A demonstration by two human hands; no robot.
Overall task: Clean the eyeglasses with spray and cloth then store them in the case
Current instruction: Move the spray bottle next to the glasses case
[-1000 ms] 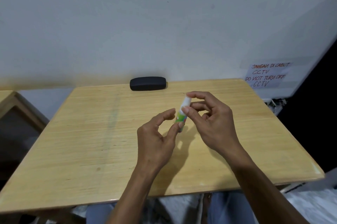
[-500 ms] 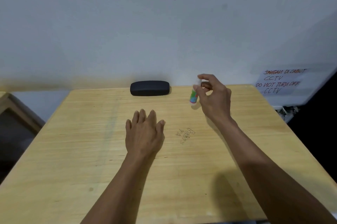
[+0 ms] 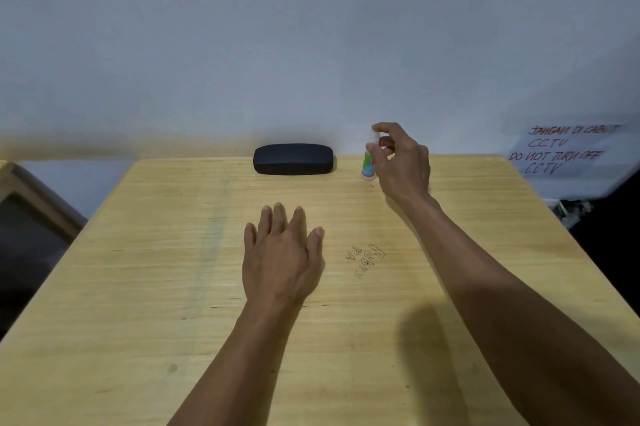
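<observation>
A closed black glasses case [image 3: 293, 159] lies at the far edge of the wooden table [image 3: 138, 287], by the wall. Just right of it stands a small white spray bottle [image 3: 368, 165] with a green and red label, its base on or just above the table. My right hand [image 3: 401, 162] holds the bottle's upper part between thumb and fingers. My left hand [image 3: 281, 257] rests flat, palm down, on the middle of the table, holding nothing. No eyeglasses or cloth are in view.
A handwritten paper sign [image 3: 561, 150] hangs on the wall at the right. Pen writing [image 3: 365, 259] marks the tabletop right of my left hand. A second wooden piece of furniture [image 3: 31, 203] stands at the left. The white wall is directly behind the table.
My right hand carried the spray bottle from the table's middle to the far edge beside the case. My left hand let go of it and settled flat on the table.
</observation>
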